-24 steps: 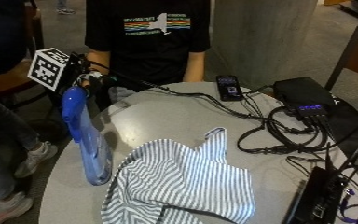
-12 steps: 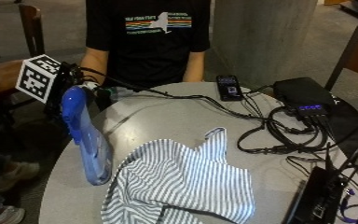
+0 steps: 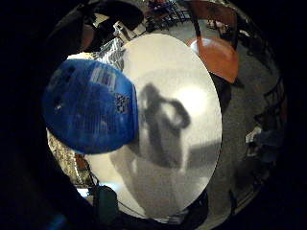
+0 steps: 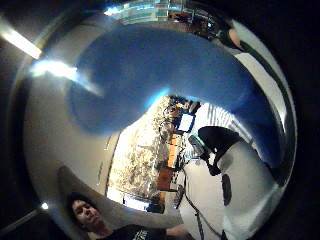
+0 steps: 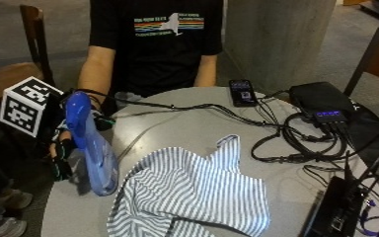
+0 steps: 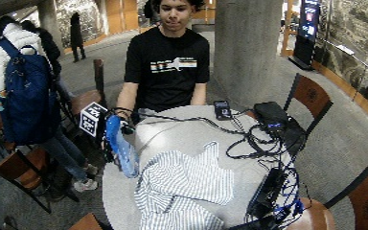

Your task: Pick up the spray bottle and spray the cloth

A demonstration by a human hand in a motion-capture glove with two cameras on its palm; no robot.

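A translucent blue spray bottle (image 5: pixel 97 158) stands leaning at the left edge of the round grey table (image 5: pixel 176 126). My gloved right hand (image 5: pixel 60 154) is just behind it, off the table's edge, with the palm toward the bottle's neck. No fingers cross the bottle's front. The bottle fills much of both palm views, its body (image 3: pixel 91 108) in one and its head (image 4: pixel 150 75) in the other. The grey-and-white striped cloth (image 5: pixel 196 192) lies crumpled on the table right of the bottle, its edge touching the bottle's base.
A phone (image 5: pixel 243 92) lies at the far edge. A black box (image 5: pixel 321 101) and looping cables (image 5: pixel 288 138) take up the right side, with a dark flat device (image 5: pixel 334 207) at the near right. A wooden chair (image 5: pixel 18 74) stands to the left.
My hand has moved down and to the left beside the bottle. The bottle and cloth have stayed where they were.
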